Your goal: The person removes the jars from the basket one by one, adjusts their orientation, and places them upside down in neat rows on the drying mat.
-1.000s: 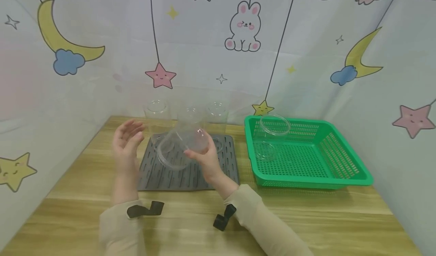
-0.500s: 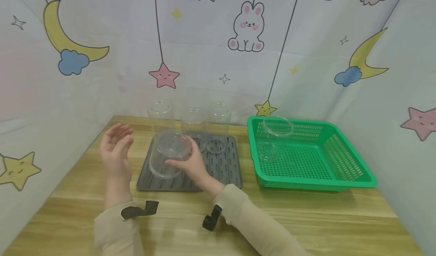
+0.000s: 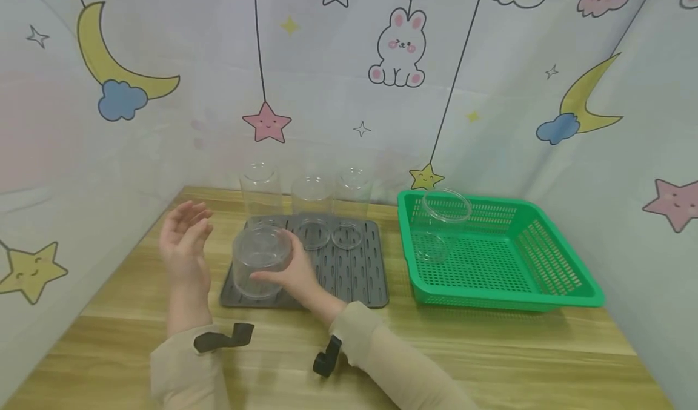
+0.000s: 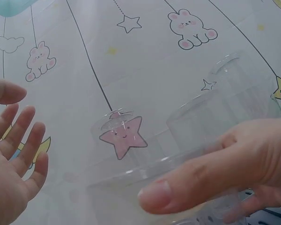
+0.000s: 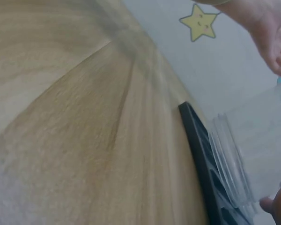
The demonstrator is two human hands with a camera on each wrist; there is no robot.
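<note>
My right hand grips a clear plastic cup turned upside down, thumb on the near side and fingers round the right. The cup is at the front left of a grey slotted drying mat, and in the right wrist view its rim is right at the mat's surface. Left of the mat, my left hand is raised with loosely bent fingers and nothing in it. Behind the held cup, an upside-down left cup, middle cup and right cup stand along the mat's back.
A green slotted plastic basket stands right of the mat, with one clear cup upright in its left part. Beneath everything is a wood-grain table. A white patterned curtain closes off the back and sides.
My right hand has brought the cup left and down to the mat, turning it from tilted to rim-down. My left hand has drifted slightly left, still without holding anything.
</note>
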